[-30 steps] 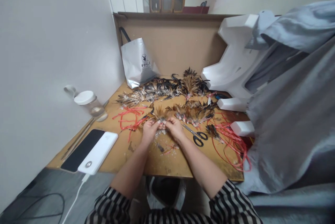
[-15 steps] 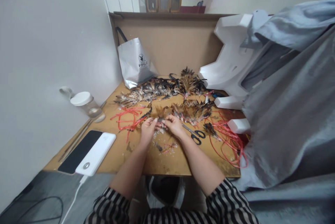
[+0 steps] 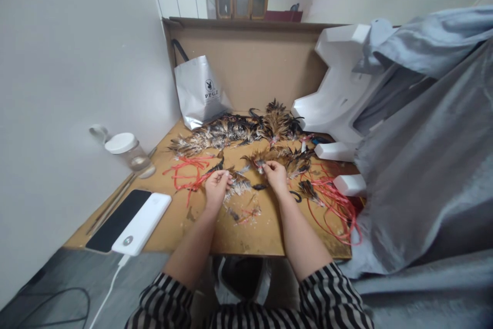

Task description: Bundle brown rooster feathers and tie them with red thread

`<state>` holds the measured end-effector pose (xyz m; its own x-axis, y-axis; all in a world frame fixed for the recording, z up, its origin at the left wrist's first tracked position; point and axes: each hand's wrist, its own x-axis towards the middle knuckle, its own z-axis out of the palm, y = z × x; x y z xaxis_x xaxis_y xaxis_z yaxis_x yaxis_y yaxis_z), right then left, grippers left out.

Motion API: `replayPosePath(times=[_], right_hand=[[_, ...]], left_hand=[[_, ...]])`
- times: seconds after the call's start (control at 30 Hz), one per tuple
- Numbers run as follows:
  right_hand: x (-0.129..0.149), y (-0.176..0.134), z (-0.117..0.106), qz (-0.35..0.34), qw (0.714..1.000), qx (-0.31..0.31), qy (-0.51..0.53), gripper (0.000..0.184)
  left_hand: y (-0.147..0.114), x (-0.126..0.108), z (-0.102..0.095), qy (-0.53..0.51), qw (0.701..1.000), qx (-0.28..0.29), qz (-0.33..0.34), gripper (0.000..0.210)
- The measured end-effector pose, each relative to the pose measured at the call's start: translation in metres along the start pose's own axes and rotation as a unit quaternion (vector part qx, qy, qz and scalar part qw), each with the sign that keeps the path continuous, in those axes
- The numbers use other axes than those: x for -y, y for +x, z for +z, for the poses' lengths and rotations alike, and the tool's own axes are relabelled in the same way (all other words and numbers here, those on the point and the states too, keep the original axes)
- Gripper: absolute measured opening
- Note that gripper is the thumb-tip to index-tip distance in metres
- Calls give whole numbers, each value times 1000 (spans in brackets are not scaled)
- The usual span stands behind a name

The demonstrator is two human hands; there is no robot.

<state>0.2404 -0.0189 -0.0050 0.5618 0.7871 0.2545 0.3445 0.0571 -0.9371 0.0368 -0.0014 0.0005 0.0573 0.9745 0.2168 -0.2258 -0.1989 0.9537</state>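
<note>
My left hand (image 3: 216, 188) is closed in a pinch above the table, right beside a small heap of loose brown and pale feathers (image 3: 240, 185); whether anything sits between its fingertips is too small to tell. My right hand (image 3: 276, 177) reaches to the nearer row of brown feathers (image 3: 295, 158), its thumb and finger pinched on feathers at that row's left end. Scissors (image 3: 296, 196) lie mostly hidden under my right wrist, with part of a black handle showing. A single dark feather (image 3: 259, 187) rests between my hands.
Red plastic string (image 3: 339, 206) lies tangled at right, more red string (image 3: 187, 174) at left. Behind are a long feather pile (image 3: 231, 131), a silver bag (image 3: 200, 93) and white foam (image 3: 331, 88). A lidded cup (image 3: 131, 154), phone (image 3: 117, 221) and power bank (image 3: 142, 224) are at left.
My hands were together over feathers and have come apart. The right moved right and slightly away to the feather row, covering most of the scissors. The left stayed nearly in place.
</note>
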Motion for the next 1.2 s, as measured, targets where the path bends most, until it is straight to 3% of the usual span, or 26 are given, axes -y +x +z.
replayPosePath(times=[0.3, 0.53, 0.63, 0.8, 0.97, 1.2], right_hand=[[-21, 4, 2, 52, 989, 21, -136, 27], [-16, 0, -3, 60, 978, 30, -198, 20], [-11, -2, -3, 69, 982, 33, -172, 19], [-7, -2, 1, 53, 996, 71, -26, 21], [-11, 0, -2, 97, 991, 44, -84, 18], [-9, -2, -4, 104, 985, 25, -133, 20]], left_hand=[[0, 1, -1, 10, 1000, -7, 7, 25], [-6, 0, 3, 58, 998, 18, 9, 22], [-7, 2, 3, 72, 997, 23, 21, 22], [-6, 6, 2, 81, 996, 26, 33, 21], [-6, 10, 2, 88, 994, 31, 53, 20], [-7, 11, 2, 87, 994, 36, 56, 19]])
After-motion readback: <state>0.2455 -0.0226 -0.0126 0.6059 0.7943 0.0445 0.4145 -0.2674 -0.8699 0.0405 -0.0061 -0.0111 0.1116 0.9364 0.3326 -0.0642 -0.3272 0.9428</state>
